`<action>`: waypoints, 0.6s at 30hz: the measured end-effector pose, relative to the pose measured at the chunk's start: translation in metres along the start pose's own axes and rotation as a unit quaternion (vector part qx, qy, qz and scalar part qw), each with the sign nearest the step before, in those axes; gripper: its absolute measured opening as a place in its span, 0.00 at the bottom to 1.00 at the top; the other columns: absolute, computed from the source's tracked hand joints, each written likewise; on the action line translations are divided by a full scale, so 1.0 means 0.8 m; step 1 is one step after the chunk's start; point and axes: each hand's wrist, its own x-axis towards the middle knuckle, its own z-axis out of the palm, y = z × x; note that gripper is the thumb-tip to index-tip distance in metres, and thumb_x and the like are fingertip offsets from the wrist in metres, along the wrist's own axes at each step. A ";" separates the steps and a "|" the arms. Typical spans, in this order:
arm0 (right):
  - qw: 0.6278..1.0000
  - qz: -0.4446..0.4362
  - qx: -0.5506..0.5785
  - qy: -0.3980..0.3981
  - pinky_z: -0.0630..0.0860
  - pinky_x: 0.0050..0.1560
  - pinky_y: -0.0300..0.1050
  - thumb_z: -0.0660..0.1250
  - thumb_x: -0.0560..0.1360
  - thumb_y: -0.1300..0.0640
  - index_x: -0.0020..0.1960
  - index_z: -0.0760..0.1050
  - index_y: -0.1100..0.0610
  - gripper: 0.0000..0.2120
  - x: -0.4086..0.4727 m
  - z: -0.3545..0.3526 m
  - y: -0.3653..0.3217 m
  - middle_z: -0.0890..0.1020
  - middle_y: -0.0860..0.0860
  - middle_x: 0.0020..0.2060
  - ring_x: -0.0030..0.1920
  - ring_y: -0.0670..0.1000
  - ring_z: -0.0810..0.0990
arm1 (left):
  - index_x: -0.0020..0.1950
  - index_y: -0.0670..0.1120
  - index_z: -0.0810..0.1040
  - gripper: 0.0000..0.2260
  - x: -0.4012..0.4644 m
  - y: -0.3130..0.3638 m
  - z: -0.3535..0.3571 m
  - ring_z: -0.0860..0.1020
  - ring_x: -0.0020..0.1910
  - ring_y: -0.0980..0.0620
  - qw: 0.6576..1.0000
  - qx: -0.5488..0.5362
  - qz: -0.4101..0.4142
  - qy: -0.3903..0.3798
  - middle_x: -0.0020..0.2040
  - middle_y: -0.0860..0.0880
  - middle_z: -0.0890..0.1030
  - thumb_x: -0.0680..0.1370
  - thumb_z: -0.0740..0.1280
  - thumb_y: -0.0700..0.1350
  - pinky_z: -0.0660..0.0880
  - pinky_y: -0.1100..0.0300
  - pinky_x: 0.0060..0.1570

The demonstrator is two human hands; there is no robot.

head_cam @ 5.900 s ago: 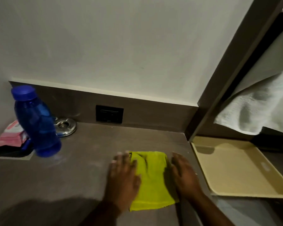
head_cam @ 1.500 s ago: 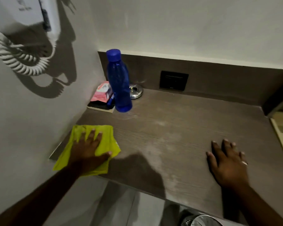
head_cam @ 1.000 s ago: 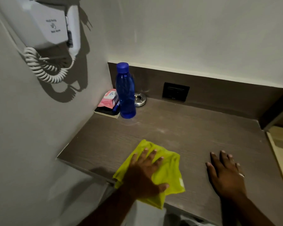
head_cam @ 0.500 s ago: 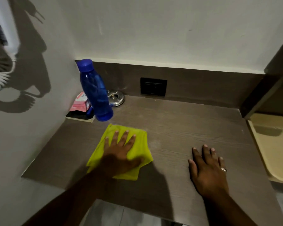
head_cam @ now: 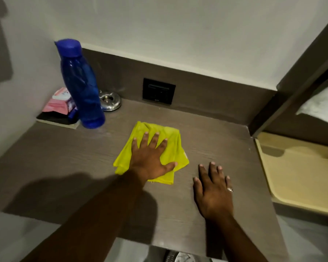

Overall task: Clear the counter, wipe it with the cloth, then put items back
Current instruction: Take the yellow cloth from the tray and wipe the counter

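Observation:
A yellow cloth [head_cam: 171, 143] lies spread on the brown wood-grain counter [head_cam: 64, 157], near its middle. My left hand [head_cam: 150, 157] presses flat on the cloth with fingers spread, covering its left half. My right hand [head_cam: 213, 191] rests palm down on the bare counter to the right of the cloth, fingers apart, a ring on one finger. A blue bottle [head_cam: 81, 86] stands upright at the back left. Beside it are a shiny metal ashtray [head_cam: 111, 101] and a pink packet [head_cam: 58, 102] lying on a black pad [head_cam: 55, 119].
A black wall socket [head_cam: 158, 91] sits in the back panel. A beige tray [head_cam: 299, 173] lies on a lower surface right of the counter, under a hanging white towel [head_cam: 324, 103]. Walls close the counter at the left and back.
My left hand has slid the cloth from the front left edge toward the bottle, then right to the counter's middle. My right hand has stayed flat on the counter.

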 end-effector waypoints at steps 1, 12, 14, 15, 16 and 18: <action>1.000 0.002 0.003 -0.006 0.51 0.76 0.56 0.48 0.79 0.40 0.75 0.62 0.45 0.27 -0.001 -0.002 0.001 0.59 0.53 0.78 0.78 0.56 0.54 | 0.76 0.59 0.56 0.45 -0.020 0.003 -0.006 0.49 0.79 0.41 1.000 0.000 0.007 0.006 0.80 0.51 0.54 0.64 0.48 0.79 0.45 0.33 0.71; 1.000 0.026 0.000 -0.004 0.59 0.73 0.58 0.42 0.73 0.37 0.73 0.67 0.44 0.33 0.000 -0.012 -0.007 0.65 0.52 0.75 0.76 0.56 0.63 | 0.66 0.59 0.76 0.45 -0.119 -0.002 -0.029 0.74 0.66 0.38 0.999 -0.009 0.037 -0.005 0.69 0.49 0.76 0.57 0.55 0.81 0.64 0.36 0.60; 1.000 0.024 0.003 0.001 0.64 0.70 0.61 0.45 0.73 0.38 0.69 0.73 0.47 0.32 0.001 -0.016 -0.010 0.71 0.54 0.72 0.72 0.59 0.69 | 0.67 0.59 0.74 0.46 -0.096 -0.004 -0.028 0.74 0.66 0.37 0.999 0.007 0.049 0.012 0.69 0.49 0.76 0.57 0.54 0.82 0.69 0.31 0.55; 1.000 0.020 0.000 -0.005 0.65 0.69 0.61 0.46 0.73 0.38 0.69 0.74 0.48 0.32 0.002 -0.016 -0.011 0.71 0.55 0.72 0.72 0.60 0.69 | 0.67 0.59 0.74 0.46 -0.082 -0.005 -0.029 0.75 0.65 0.37 0.998 0.023 0.054 0.007 0.69 0.49 0.76 0.57 0.54 0.82 0.71 0.30 0.52; 1.000 0.017 -0.003 -0.008 0.64 0.70 0.61 0.45 0.73 0.38 0.69 0.73 0.48 0.32 0.003 -0.015 -0.011 0.70 0.55 0.72 0.73 0.60 0.68 | 0.68 0.60 0.73 0.46 -0.065 -0.005 -0.030 0.74 0.66 0.37 0.998 0.036 0.055 -0.001 0.69 0.49 0.75 0.57 0.53 0.82 0.71 0.29 0.52; 1.000 0.019 -0.006 -0.009 0.62 0.71 0.60 0.45 0.73 0.38 0.71 0.71 0.47 0.32 0.005 -0.013 -0.010 0.68 0.54 0.74 0.74 0.59 0.66 | 0.73 0.64 0.63 0.47 -0.021 -0.007 -0.028 0.64 0.74 0.38 0.998 0.037 0.037 -0.034 0.76 0.52 0.65 0.57 0.52 0.82 0.60 0.25 0.61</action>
